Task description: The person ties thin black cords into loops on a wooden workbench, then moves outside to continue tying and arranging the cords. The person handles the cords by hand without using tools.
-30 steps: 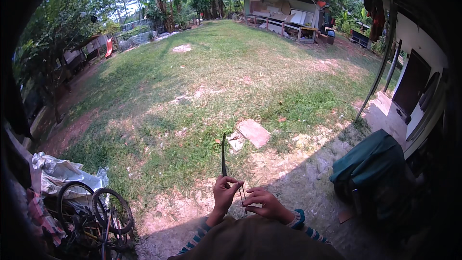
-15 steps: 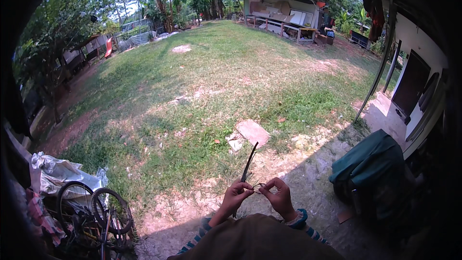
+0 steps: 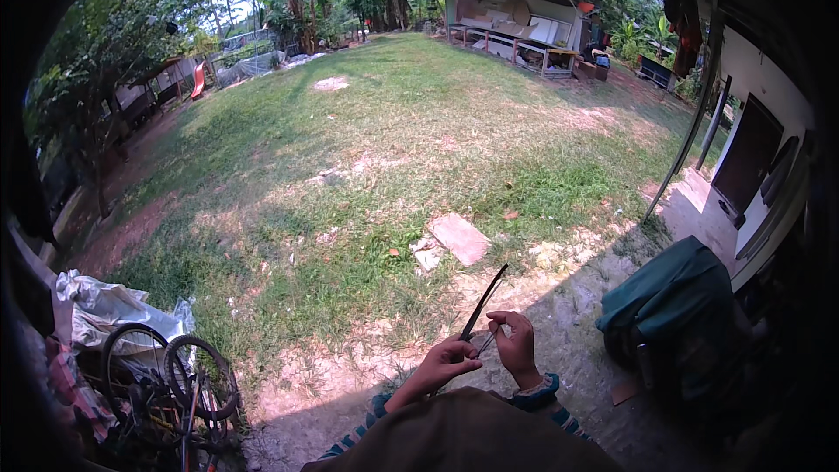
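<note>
My left hand (image 3: 444, 365) is closed in front of my body. A long, dark, narrow, slightly curved strip (image 3: 488, 297) rises from it, its tip pointing away and to the right; whether it is a blade or a flat band cannot be made out. Just to the right, my right hand (image 3: 517, 348) is raised with thumb and forefinger pinched together. Between the two hands runs a thin, pale-edged strand (image 3: 486, 344), its upper end at my right fingertips and its lower end by my left fingers. Striped sleeves cover both forearms.
Folded bicycles or bicycle wheels (image 3: 203, 380) lie at the lower left beside a pale plastic sheet (image 3: 109, 301). A bulky thing under a green cover (image 3: 660, 284) stands at the right. Flat slabs (image 3: 459, 239) lie on the grass ahead. An open shed (image 3: 516, 26) stands far off.
My right hand has risen and turned, drawing the thin strand upward from the left hand. The dark strip has tilted further right, and my left hand has shifted slightly right.
</note>
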{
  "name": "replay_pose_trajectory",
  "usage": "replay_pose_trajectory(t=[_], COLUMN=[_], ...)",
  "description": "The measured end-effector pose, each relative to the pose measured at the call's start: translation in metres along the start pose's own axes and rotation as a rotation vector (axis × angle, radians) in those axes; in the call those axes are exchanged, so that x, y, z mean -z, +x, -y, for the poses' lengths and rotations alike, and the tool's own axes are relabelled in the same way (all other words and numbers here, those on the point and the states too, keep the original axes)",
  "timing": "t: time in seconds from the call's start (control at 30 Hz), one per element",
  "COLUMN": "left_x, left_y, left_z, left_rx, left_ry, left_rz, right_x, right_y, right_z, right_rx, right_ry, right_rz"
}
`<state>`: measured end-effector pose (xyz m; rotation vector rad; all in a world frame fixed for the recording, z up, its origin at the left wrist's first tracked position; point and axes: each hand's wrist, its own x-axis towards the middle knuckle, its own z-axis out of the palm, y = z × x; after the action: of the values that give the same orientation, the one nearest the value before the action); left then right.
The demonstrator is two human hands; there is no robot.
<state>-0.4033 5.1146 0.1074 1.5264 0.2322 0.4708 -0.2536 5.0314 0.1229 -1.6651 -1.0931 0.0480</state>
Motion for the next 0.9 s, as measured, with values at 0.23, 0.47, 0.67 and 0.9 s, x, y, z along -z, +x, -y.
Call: replay_pose_trajectory(t=[0.23,0.47,0.67,0.9], left_x=[0.015,0.027,0.025,0.023], left_y=[0.001,0.000,0.000,-0.001], left_z=[0.009,-0.003,0.005,-0.001], left_rx=[-0.119,-0.013,-0.029,0.003], left_ry=[0.268,0.274,0.276,0.198], left_rz=[-0.368,-0.631,-0.587,-0.481], right_x=[0.017,0.010,0.013,0.019], right_y=[-0.007,-0.014,-0.013,-0.010], right_z=[-0.006,0.023,0.033,0.029], right_rx=[-0.159,0.059,0.094,0.096], right_ry=[0.237,0.407,0.394,0.418], right_rz=[0.218,0.728,0.797,0.712])
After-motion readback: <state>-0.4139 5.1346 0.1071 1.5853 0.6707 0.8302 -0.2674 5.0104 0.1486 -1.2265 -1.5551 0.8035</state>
